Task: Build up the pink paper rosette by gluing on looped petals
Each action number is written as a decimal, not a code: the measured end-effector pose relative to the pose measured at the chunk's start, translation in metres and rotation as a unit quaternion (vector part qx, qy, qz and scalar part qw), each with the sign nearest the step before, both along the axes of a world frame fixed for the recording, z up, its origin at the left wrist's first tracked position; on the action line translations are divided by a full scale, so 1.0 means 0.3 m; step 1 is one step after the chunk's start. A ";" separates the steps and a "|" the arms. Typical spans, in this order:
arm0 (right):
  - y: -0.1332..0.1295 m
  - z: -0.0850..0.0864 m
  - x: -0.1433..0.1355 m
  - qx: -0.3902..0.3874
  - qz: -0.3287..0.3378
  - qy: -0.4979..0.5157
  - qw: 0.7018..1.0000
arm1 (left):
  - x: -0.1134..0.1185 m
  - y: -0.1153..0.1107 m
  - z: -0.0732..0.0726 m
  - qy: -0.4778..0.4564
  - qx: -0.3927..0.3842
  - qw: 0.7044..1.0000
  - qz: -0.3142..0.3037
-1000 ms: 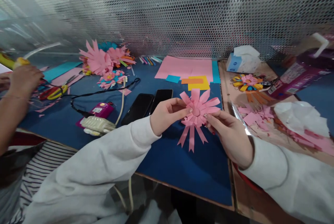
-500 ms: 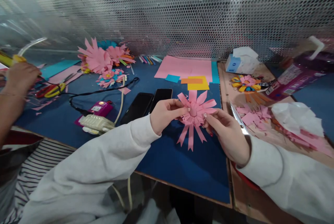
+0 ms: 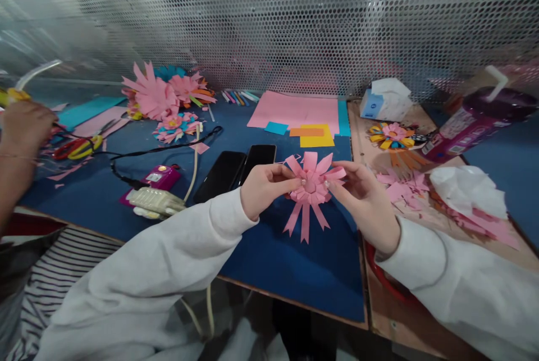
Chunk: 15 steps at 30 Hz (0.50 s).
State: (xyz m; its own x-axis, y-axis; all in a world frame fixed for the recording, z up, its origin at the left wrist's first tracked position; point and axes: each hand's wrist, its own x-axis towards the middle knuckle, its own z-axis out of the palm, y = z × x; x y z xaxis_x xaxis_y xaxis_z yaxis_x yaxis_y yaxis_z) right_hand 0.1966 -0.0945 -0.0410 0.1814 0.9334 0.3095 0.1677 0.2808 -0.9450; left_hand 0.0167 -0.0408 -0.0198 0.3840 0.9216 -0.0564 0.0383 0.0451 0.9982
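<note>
A pink paper flower (image 3: 310, 186) with layered, notched petals is held up over the blue table. On its left side, my left hand (image 3: 269, 187) pinches it with the thumb near the centre. My right hand (image 3: 367, 198) grips the opposite side, its thumb also lying close to the middle and some fingers hidden behind the petals. Long strips hang from the flower's lower edge. Two dark phones (image 3: 221, 173) lie left of my left hand. Beyond the flower are a yellow paper piece (image 3: 322, 137), an orange strip (image 3: 306, 132) and a blue piece (image 3: 276, 127).
Finished paper flowers (image 3: 158, 94) stand at the back left, near a power strip (image 3: 155, 199). A co-worker's hand (image 3: 27, 125) is at far left by scissors (image 3: 84, 147). To the right are pink scraps (image 3: 404, 186), a tissue box (image 3: 385, 103) and a purple bottle (image 3: 475, 119).
Both thumbs have pressed closer to the flower's centre, and its inner petals stand more upright. My right hand has shifted slightly left. The silver scissors beside it are now hidden.
</note>
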 end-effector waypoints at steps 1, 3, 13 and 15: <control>0.005 0.010 0.001 0.000 0.010 -0.001 1.000 | 0.000 0.006 -0.003 0.004 0.002 1.000 -0.008; 0.020 0.030 0.006 -0.015 0.017 -0.008 1.000 | -0.002 0.020 -0.005 0.014 0.005 1.000 -0.025; 0.136 0.050 0.083 -0.195 0.011 0.049 0.980 | -0.102 0.122 -0.011 0.357 0.441 0.823 -0.020; 0.142 0.044 0.075 -0.224 0.032 0.061 0.972 | -0.113 0.148 -0.036 0.396 0.461 0.792 -0.060</control>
State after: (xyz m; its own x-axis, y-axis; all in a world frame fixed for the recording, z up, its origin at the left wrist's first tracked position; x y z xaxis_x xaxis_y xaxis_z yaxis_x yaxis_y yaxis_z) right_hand 0.2190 -0.0519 -0.0279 0.1280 0.9801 -0.1517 0.0425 -0.1582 -0.9865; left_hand -0.0170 0.0035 -0.0306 0.6525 0.6711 0.3521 0.6179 -0.7401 0.2656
